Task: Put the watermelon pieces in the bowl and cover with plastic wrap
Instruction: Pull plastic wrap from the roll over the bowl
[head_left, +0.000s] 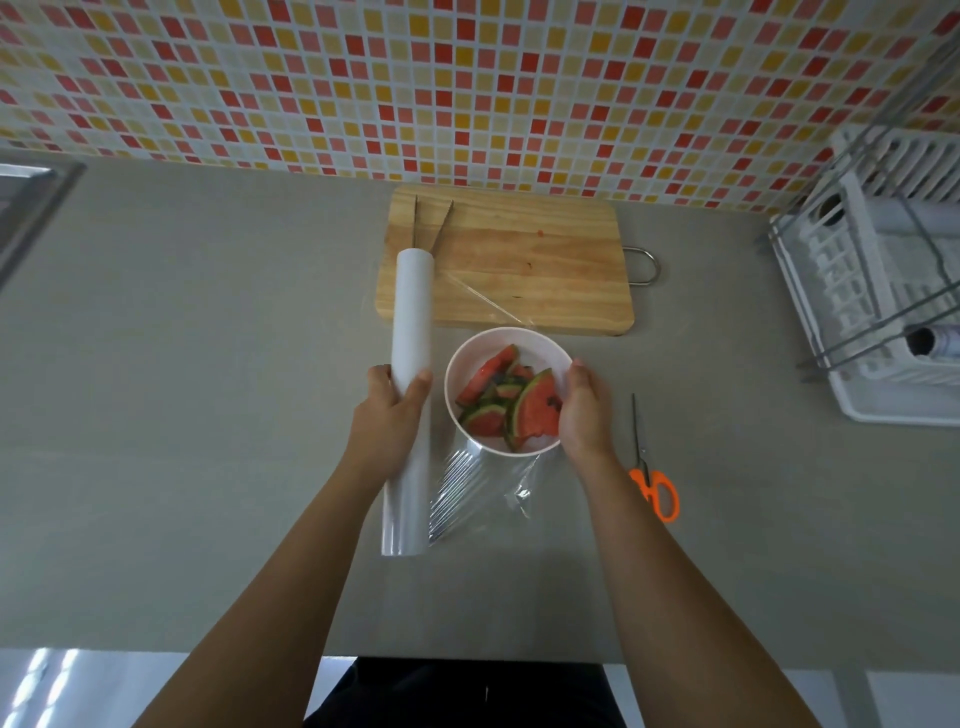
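**kitchen_lurker:** Over at the middle of the frame, on the grey tabletop (208, 364), the fruit part looks finished. All the watermelon pieces (511, 400) I can see are sitting in the white bowl (470, 358), and the wooden cutting board (524, 265) just behind it has nothing left on it but a pair of tongs (434, 223) in its upper left corner and a few juice spots.

**wrapfan22:** So where's the wrap at?

**kitchen_lurker:** Halfway, I'd say. The left hand (392, 410) is clenched around the plastic wrap roll (410, 395), which stands just left of the bowl. A sheet of film (478, 488) is pulled off it and stretches toward the bowl, bunched and wrinkly at the near side below the rim. The right hand (584, 410) is cupped against the bowl's right edge, apparently pinning the film there, though I can't tell whether the fingers actually pinch it.

**wrapfan22:** Not cut yet?

**kitchen_lurker:** Nope, the film is attached to the roll. The orange-handled scissors (649, 467) lie untouched to the right of the bowl. I'd guess what's left is cutting the sheet and smoothing it down around the rim.
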